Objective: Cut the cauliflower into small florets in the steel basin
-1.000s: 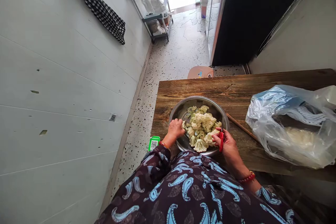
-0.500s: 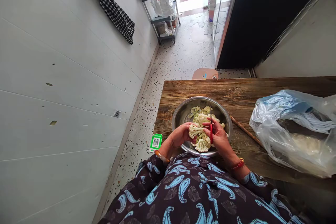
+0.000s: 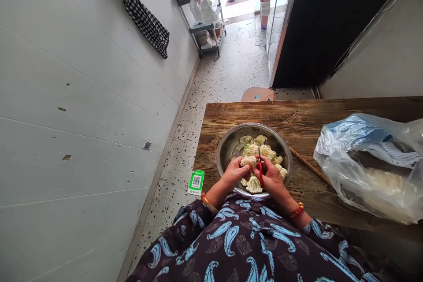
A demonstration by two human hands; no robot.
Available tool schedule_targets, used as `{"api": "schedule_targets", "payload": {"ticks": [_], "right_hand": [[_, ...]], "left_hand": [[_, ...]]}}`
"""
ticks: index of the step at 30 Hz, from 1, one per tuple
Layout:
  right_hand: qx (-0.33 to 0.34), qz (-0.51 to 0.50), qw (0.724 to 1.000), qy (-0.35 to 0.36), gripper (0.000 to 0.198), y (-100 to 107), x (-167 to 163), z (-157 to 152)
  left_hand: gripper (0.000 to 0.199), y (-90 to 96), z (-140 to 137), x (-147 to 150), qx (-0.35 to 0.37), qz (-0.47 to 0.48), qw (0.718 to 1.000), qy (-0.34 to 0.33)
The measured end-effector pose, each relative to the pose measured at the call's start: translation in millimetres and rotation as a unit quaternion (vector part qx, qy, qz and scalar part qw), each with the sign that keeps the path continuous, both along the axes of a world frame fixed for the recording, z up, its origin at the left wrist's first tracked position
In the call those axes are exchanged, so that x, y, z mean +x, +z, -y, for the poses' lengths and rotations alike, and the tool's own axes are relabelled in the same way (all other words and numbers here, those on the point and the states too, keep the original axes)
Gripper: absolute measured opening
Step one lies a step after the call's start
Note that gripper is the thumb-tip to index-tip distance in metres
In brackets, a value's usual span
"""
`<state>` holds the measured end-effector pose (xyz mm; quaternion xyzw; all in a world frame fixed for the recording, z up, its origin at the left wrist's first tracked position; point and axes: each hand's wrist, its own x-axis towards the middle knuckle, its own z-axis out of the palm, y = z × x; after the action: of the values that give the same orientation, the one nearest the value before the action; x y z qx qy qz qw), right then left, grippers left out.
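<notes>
"Cauliflower floret (image 3: 248,161), head view: where is it sitting, and what are the hands doing?"

"It is resting in the fingers of the left hand (image 3: 234,169), above the near half of the metal bowl (image 3: 227,144). The left hand is pinching it. The right hand (image 3: 272,177) is closing round the red-handled scissors (image 3: 261,175), blades pointing away from the wearer. Whether the blades are touching the floret, I am not managing to tell."

"And the surroundings?"

"More cauliflower pieces (image 3: 254,186) are lying in the bowl, which is standing on the wooden worktop (image 3: 211,125). A plastic bag (image 3: 337,141) is lying well to the right, and thin brown sticks (image 3: 309,164) are lying between bowl and bag."

"Handling estimate?"

"Judgement only: I am expecting a light piece, stiff along the stalk, crumbly at the head. Hard squeezing would be risking broken buds; a wet surface, if any, would be making it slippery."

"Best hold?"

"I am favouring the firm stalk or the underside of the head, fingertips supporting lightly, kept clear of the blade line."
</notes>
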<state>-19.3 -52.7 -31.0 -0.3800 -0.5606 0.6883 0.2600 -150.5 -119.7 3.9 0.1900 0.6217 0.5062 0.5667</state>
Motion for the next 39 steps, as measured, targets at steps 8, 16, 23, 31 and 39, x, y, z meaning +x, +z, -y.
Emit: {"api": "schedule_targets", "payload": {"ticks": [8, 16, 23, 31, 39], "right_hand": [[-0.114, -0.014, 0.979, -0.168, 0.050, -21.0, 15.4, -12.0], [0.095, 0.053, 0.993, 0.044, 0.050, -7.7, 7.7, -0.6], [0.057, 0.118, 0.991, -0.024, 0.053, -18.6, 22.3, -23.3], [-0.017, 0.128, 0.987, -0.099, 0.066, -33.1, 52.0, -31.4], [-0.026, 0.142, 0.981, -0.130, 0.066, -49.0, 58.4, -36.9]], "left_hand": [[0.032, -19.0, 3.8, 7.7, -0.013, 0.010, 0.996, 0.089], [0.055, -34.8, -0.3, -2.2, -0.021, 0.101, 0.994, 0.038], [0.024, -70.1, -19.5, -45.8, -0.106, -0.120, 0.981, 0.108], [0.045, -98.8, -64.7, -94.0, -0.110, -0.294, 0.945, 0.091], [0.042, -111.5, -66.8, -64.1, -0.053, -0.458, 0.882, -0.094]]}}
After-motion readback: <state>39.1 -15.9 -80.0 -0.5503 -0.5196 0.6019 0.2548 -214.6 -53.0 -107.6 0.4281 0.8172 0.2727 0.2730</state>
